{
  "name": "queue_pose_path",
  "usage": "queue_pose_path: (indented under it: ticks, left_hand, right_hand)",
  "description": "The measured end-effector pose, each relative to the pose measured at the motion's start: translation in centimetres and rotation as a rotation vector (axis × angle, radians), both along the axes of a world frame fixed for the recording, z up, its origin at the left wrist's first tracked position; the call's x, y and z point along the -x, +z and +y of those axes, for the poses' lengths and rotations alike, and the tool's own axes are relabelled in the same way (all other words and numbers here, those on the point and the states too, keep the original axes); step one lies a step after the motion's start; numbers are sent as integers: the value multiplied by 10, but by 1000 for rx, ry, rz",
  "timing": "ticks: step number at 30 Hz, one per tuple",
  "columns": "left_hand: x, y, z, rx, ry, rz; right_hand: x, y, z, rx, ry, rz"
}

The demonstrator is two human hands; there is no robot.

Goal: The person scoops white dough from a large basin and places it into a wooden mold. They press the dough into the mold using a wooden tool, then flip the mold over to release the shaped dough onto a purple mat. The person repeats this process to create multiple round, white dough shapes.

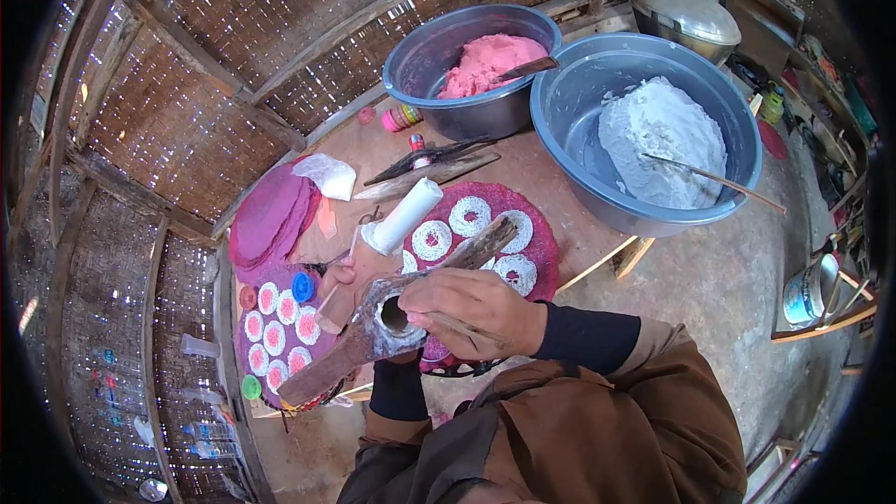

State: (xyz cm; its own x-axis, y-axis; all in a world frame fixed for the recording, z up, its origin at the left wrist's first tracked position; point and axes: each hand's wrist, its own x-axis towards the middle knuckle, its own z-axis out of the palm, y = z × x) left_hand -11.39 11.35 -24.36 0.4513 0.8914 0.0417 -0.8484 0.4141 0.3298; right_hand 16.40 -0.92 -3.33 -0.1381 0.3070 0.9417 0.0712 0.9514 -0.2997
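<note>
A long wooden board (pixel 322 366) lies aslant in front of me, with a dough-smeared round tube opening (pixel 394 315) at its middle. My right hand (pixel 476 306) is closed around a thin stick (pixel 464 327), its fingertips at the rim of the opening. My left forearm passes under the board. Part of my left hand (pixel 342 282) shows beyond it, fingers curled by a small wooden block (pixel 330 310); the board hides the rest. Just past the board a white-coated cylinder (pixel 411 212) stands tilted. White dough rings (pixel 432 240) lie on a round magenta mat (pixel 541 215), partly covered by the board.
Pink-centred white rings (pixel 274 337) sit on another mat at the left, below stacked magenta mats (pixel 271 215). Behind stand a basin (pixel 397 98) of pink dough (pixel 495 61) and a larger basin (pixel 560 145) of white dough (pixel 658 140) with a stick. Dark wooden pieces (pixel 425 163) lie between.
</note>
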Motion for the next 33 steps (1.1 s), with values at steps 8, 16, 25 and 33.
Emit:
queue_pose_path:
  ticks: [8,16,25,33]
  left_hand:
    - [-9,11,-14,10,-48,73]
    - [-47,143,-39,15,-162,389]
    - [-39,199,-43,-105,-129,517]
    - [-46,163,-46,-893,1091,935]
  right_hand:
    - [0,-3,0,54,8,0]
    - [-6,2,-2,-35,-33,48]
    - [-58,16,-25,-145,-82,640]
    - [-129,-102,17,536,-588,-297]
